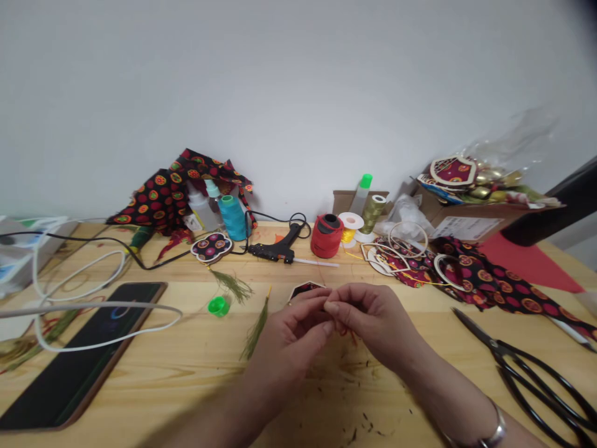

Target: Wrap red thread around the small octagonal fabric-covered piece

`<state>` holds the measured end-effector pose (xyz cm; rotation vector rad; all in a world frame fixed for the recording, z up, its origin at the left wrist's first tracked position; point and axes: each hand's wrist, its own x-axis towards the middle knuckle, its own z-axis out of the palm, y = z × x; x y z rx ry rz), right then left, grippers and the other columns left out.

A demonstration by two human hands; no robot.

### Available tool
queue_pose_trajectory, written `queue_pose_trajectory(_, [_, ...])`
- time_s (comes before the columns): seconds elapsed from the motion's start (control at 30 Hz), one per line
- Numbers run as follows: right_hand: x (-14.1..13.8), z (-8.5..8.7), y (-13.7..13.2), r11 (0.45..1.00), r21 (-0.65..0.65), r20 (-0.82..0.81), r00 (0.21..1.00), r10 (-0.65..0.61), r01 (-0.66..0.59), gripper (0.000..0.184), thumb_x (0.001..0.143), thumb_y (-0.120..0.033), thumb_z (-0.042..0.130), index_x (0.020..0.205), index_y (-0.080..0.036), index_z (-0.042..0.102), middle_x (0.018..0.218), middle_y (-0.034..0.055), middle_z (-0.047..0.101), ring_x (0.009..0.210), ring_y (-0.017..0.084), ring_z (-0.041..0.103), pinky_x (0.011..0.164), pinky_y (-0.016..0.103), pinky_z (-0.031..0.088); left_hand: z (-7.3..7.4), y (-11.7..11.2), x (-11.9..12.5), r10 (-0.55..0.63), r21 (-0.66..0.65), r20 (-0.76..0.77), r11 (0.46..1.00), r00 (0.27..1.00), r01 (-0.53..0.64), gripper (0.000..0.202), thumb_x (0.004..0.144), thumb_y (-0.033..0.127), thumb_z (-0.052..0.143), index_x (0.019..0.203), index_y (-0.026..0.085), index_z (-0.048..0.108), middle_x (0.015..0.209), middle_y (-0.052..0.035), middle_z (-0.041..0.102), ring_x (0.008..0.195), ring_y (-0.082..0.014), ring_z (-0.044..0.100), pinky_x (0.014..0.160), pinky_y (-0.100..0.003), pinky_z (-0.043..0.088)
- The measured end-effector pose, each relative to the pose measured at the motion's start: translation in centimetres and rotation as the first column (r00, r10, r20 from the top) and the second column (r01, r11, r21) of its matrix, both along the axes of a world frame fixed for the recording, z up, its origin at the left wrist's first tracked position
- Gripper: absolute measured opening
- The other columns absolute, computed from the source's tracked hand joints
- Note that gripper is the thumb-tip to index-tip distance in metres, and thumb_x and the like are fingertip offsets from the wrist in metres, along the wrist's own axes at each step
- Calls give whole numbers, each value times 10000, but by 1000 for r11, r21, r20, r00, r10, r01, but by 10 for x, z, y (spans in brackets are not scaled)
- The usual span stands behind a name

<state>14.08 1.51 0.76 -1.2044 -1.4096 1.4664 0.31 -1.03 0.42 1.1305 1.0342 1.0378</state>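
Observation:
My left hand (pixel 298 339) and my right hand (pixel 366 317) meet above the middle of the table, fingertips touching. Both are closed in a pinch on red thread (pixel 351 336), a loose bit of which hangs out below the right fingers. The fingers hide most of it. Just behind my left fingers lies a dark patterned ornament with a pale rim (pixel 305 288), partly covered. A green tassel (pixel 258 326) rests left of my left hand. The spool of red thread (pixel 326 236) stands beyond the hands.
Large black scissors (pixel 501 351) lie at right, a phone (pixel 88 348) and white cable at left. Behind stand a glue gun (pixel 277 246), a teal thread cone (pixel 234 218) and a cardboard box (pixel 459 221). A green cap (pixel 218 305) and dark scraps dot the table.

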Motion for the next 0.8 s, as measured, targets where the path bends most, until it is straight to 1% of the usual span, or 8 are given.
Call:
queue_pose_trajectory(0.13, [-1,0,-2,997,-79,-75,997,14,-20,111,684,-242,596,655,-135,592,532,-24,547,450,72,479,458,201,395,0,0,2,-8,-84,94,996,996,16,267,703,158,597,956,224,648,1045,-28,599,890,-151,565,744,-229,467])
queue_pose_trajectory(0.2, [-1,1,-2,996,-84,-72,997,13,-19,120,683,-253,597,654,-137,596,525,-24,551,439,76,485,448,204,401,-1,0,2,-20,-113,89,993,996,30,262,706,181,600,962,218,642,863,-10,636,690,-108,572,606,-199,471])
queue_pose_trajectory(0.27, [0,2,-1,1000,-30,-23,1000,0,-1,98,674,-221,607,632,-132,606,526,-23,550,463,71,480,466,194,394,-2,0,2,-10,-148,54,989,999,18,251,704,205,606,951,215,648,713,14,630,566,-79,531,516,-172,434])
queue_pose_trajectory(0.33, [0,1,0,1000,14,16,1000,0,0,83,676,-195,605,630,-127,614,520,-27,538,473,62,458,469,183,372,-3,0,1,15,-171,31,985,999,-9,231,698,217,614,924,218,661,715,13,644,614,-90,549,554,-173,432])
queue_pose_trajectory(0.4, [1,0,1,1000,24,26,1000,8,-9,85,688,-194,596,640,-126,613,517,-31,527,469,57,441,463,180,355,-3,0,0,26,-169,11,985,1000,-23,214,692,221,618,899,221,674,804,-2,665,746,-125,573,659,-199,439])
queue_pose_trajectory(0.47, [1,0,1,1000,25,22,1000,13,-14,95,696,-198,588,640,-124,605,518,-31,520,469,55,433,464,180,348,-3,0,-1,15,-149,-28,989,999,-19,196,692,229,617,876,212,683,837,-14,673,806,-147,571,721,-221,427])
queue_pose_trajectory(0.6, [1,-1,2,1000,29,11,1000,10,-11,81,694,-181,582,641,-121,596,515,-35,513,465,52,426,465,180,336,-4,1,-4,20,-146,-102,989,995,-35,178,703,275,602,837,190,685,808,-30,674,747,-146,562,675,-221,414])
queue_pose_trajectory(0.8, [2,-2,3,1000,21,6,1000,10,-10,71,697,-167,573,644,-128,598,517,-34,524,464,53,435,463,179,335,-7,2,-5,15,-163,-97,986,995,-31,141,709,294,598,741,178,669,655,3,617,615,-101,505,558,-185,366])
